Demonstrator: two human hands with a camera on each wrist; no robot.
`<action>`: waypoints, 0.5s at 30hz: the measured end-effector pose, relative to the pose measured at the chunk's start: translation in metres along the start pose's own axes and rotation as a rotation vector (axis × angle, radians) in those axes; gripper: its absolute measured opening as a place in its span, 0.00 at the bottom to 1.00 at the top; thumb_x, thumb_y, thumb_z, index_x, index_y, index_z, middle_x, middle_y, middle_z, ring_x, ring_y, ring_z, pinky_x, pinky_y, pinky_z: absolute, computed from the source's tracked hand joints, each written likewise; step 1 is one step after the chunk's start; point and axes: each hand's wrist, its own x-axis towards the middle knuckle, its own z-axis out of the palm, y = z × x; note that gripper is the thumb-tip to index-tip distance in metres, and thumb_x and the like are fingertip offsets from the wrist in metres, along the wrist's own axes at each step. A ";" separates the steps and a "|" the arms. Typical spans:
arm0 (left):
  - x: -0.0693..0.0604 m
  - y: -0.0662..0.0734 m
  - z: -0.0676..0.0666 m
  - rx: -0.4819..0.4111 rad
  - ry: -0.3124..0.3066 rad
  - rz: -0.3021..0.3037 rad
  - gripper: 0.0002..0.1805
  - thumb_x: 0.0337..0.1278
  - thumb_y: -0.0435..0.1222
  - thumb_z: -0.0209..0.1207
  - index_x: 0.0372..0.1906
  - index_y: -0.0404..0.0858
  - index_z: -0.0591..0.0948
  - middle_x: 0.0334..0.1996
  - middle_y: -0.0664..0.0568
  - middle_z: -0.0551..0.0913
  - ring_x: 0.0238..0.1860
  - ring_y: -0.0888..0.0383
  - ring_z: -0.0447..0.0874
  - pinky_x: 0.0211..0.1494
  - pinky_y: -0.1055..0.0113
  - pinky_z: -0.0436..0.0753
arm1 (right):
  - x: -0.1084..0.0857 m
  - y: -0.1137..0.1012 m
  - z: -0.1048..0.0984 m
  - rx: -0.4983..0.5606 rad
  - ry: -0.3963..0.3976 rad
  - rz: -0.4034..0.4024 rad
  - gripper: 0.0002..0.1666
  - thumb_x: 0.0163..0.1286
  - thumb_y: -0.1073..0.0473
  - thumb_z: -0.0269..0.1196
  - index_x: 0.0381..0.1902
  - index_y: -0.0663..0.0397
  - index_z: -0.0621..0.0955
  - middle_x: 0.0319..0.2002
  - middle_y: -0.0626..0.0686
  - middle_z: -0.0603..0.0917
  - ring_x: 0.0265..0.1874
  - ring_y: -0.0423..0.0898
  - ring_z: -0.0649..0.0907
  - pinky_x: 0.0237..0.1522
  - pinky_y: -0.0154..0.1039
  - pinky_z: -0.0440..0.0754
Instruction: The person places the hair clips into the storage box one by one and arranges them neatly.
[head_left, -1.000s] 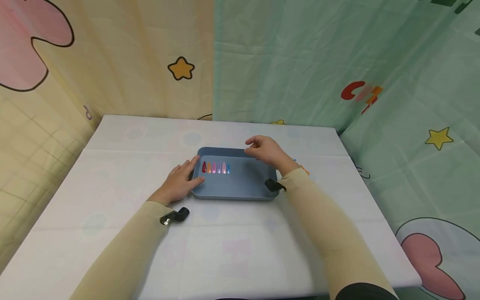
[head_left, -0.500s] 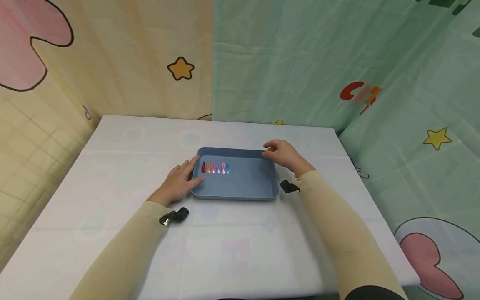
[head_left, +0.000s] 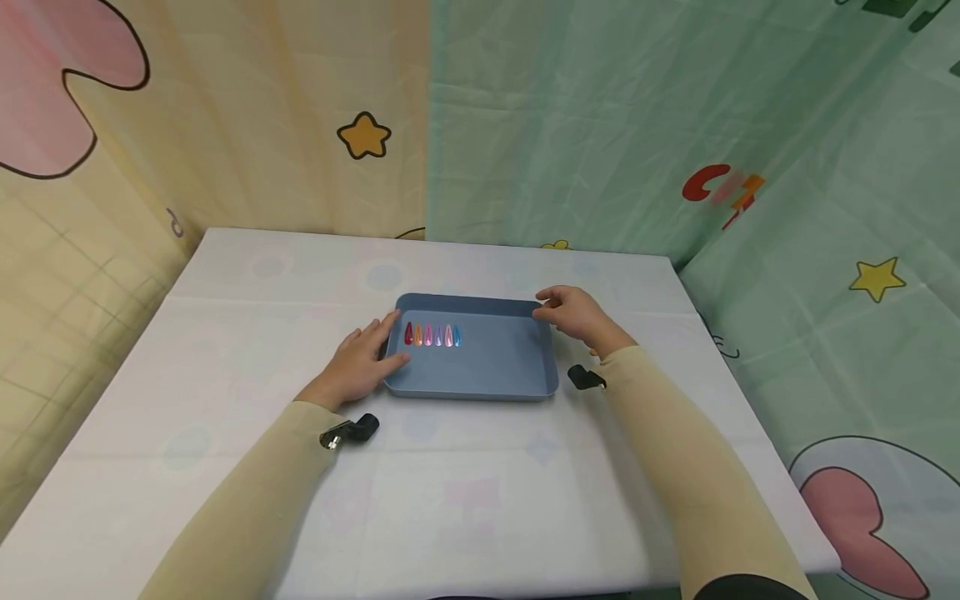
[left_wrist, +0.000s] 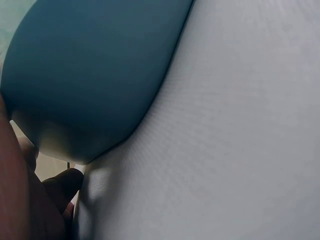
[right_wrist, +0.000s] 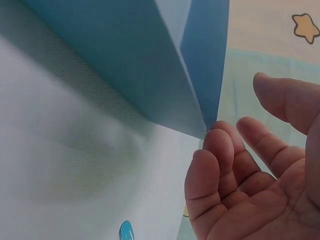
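Observation:
A blue-grey tray (head_left: 495, 367) lies on the table, with several small glossy clips (head_left: 428, 335) in a row near its left side: red, orange, pink, purple and blue. My left hand (head_left: 354, 363) rests at the tray's left edge, fingers spread, thumb over the rim. The left wrist view shows the tray's side (left_wrist: 95, 65) close up. At the far right corner is my right hand (head_left: 576, 317), fingers loosely bent; in the right wrist view this hand (right_wrist: 260, 190) has its fingertips by the tray corner (right_wrist: 197, 125), thumb apart, holding nothing.
A blue clip (right_wrist: 126, 232) lies on the white cloth outside the tray, beside the right hand. A bit of orange (head_left: 593, 352) shows by the right wrist. The white-clothed table (head_left: 465, 492) is bordered by patterned curtains (head_left: 570, 125).
My right hand has moved from above the tray's far edge rightward to the far right corner, and slightly nearer. The left hand, tray and row of clips have stayed in place.

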 end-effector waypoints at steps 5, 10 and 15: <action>0.001 -0.001 0.000 0.001 -0.002 0.001 0.48 0.75 0.58 0.55 0.88 0.48 0.47 0.85 0.41 0.53 0.87 0.38 0.43 0.88 0.41 0.38 | -0.001 0.002 0.000 -0.016 0.015 -0.014 0.32 0.78 0.51 0.64 0.75 0.54 0.75 0.65 0.61 0.82 0.58 0.57 0.83 0.63 0.53 0.85; 0.001 -0.001 0.000 0.002 -0.003 0.003 0.48 0.75 0.58 0.55 0.88 0.48 0.47 0.85 0.41 0.53 0.87 0.37 0.43 0.88 0.41 0.38 | -0.003 0.004 -0.002 -0.034 0.027 -0.015 0.31 0.78 0.51 0.64 0.74 0.54 0.75 0.64 0.61 0.82 0.57 0.57 0.84 0.62 0.53 0.86; 0.001 -0.001 0.000 0.001 0.000 0.004 0.48 0.76 0.57 0.55 0.88 0.48 0.47 0.85 0.40 0.53 0.86 0.37 0.43 0.88 0.40 0.38 | -0.005 0.007 -0.006 -0.028 0.029 0.006 0.31 0.78 0.51 0.64 0.74 0.53 0.75 0.63 0.60 0.83 0.57 0.57 0.84 0.64 0.54 0.85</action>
